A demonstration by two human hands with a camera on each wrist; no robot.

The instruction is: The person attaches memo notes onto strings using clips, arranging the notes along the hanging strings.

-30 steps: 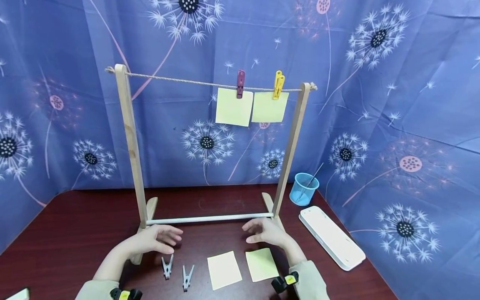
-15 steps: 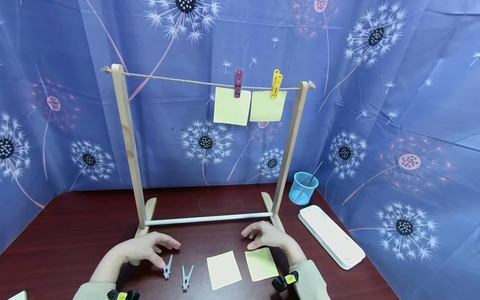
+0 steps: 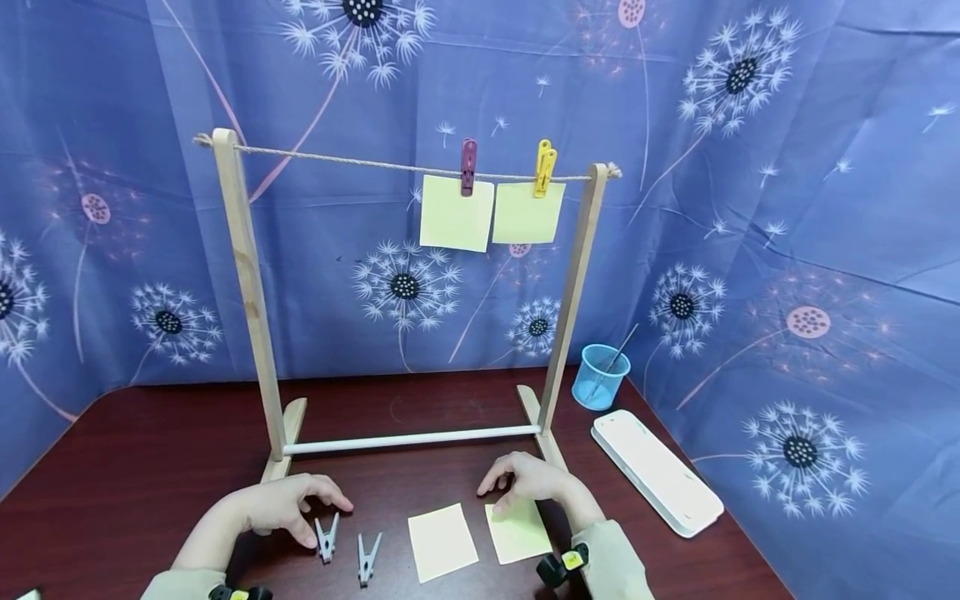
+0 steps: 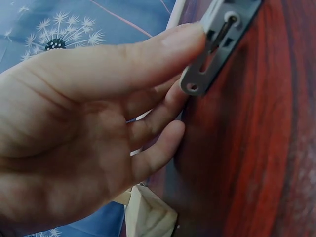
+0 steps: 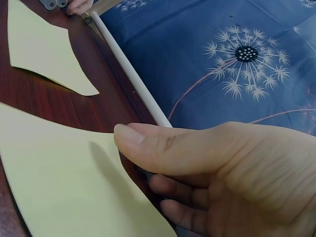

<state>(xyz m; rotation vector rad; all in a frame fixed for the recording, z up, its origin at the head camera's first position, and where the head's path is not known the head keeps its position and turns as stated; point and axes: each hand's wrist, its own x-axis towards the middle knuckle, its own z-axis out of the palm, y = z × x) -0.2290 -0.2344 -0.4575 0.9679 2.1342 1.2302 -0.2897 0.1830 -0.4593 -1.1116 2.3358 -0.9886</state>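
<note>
My left hand (image 3: 277, 506) is low over the table, its thumb at one leg of a grey clothespin (image 3: 326, 540) and its index finger stretched out beyond. In the left wrist view the thumb overlaps the end of that clothespin (image 4: 212, 49); firm contact cannot be told. A second grey clothespin (image 3: 367, 562) lies to the right. My right hand (image 3: 531, 481) hovers at the top edge of a yellow sticky note (image 3: 521, 537), thumb over the paper and fingers loosely bent. Its left neighbour is a paler note (image 3: 442, 546). Neither hand visibly grips anything.
A wooden stand (image 3: 251, 292) carries a rope (image 3: 337, 158). On it hang two notes, held by a purple clothespin (image 3: 468, 167) and a yellow clothespin (image 3: 544, 169). A blue mesh cup (image 3: 600, 379) and a white case (image 3: 656, 472) stand at right.
My left hand has come down and back to the grey clothespin. The right hand has lowered toward the yellow note, its thumb now over the top edge. The head view has shifted slightly.
</note>
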